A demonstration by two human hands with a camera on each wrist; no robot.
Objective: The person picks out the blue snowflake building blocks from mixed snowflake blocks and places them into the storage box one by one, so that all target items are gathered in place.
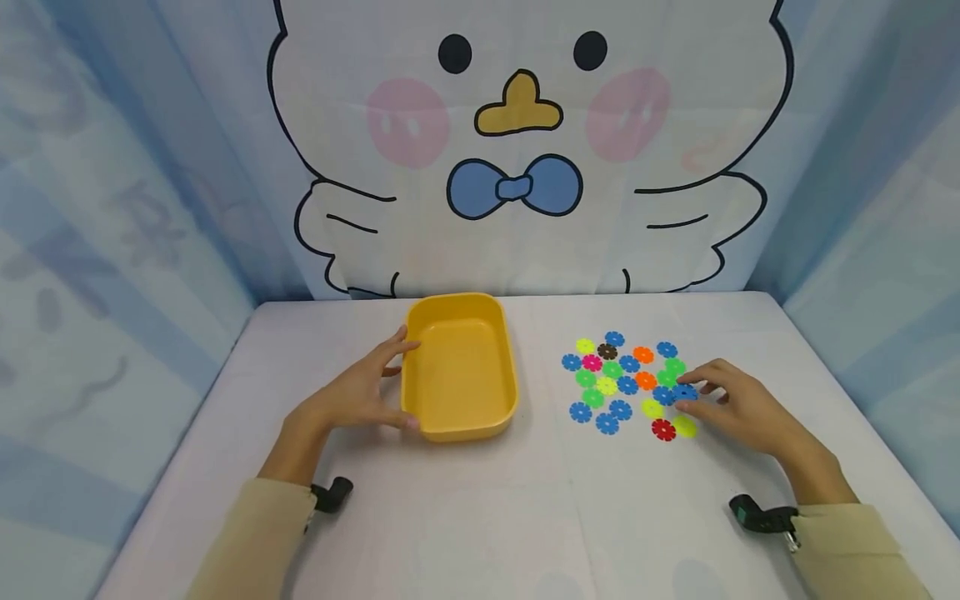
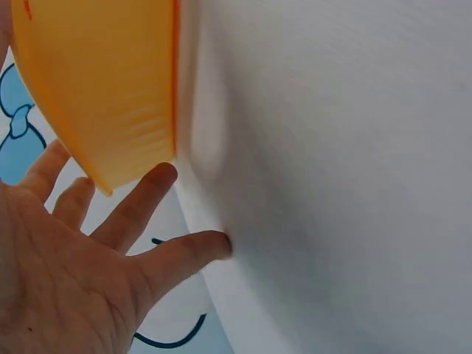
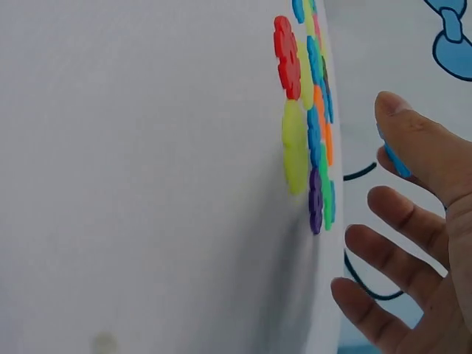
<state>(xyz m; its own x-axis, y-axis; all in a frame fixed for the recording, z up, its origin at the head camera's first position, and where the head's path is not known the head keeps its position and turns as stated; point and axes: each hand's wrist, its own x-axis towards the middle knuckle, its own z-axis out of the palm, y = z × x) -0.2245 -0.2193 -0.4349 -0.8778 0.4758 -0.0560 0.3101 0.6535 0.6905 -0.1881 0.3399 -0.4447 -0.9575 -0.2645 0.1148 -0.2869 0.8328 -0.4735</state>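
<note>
A yellow plastic tray (image 1: pixel 461 367) with rounded corners lies left of the middle of the table. My left hand (image 1: pixel 363 390) rests against its left side, one finger over the rim and the thumb at the near corner. In the left wrist view that hand's fingers are spread beside the tray wall (image 2: pixel 96 88). Right of the tray lies a loose group of coloured notched plastic discs (image 1: pixel 607 385). Over the group's right edge, my right hand (image 1: pixel 738 404) pinches a blue disc (image 3: pixel 394 156) between thumb and forefinger; its other fingers are loosely bent.
A red disc (image 1: pixel 663 430) and a yellow one lie at the near side of the group. White cloth covers the table (image 1: pixel 480 525). A curtain printed with a cartoon figure (image 1: pixel 517 250) hangs behind it, and blue patterned curtains (image 1: pixel 112 292) flank both sides.
</note>
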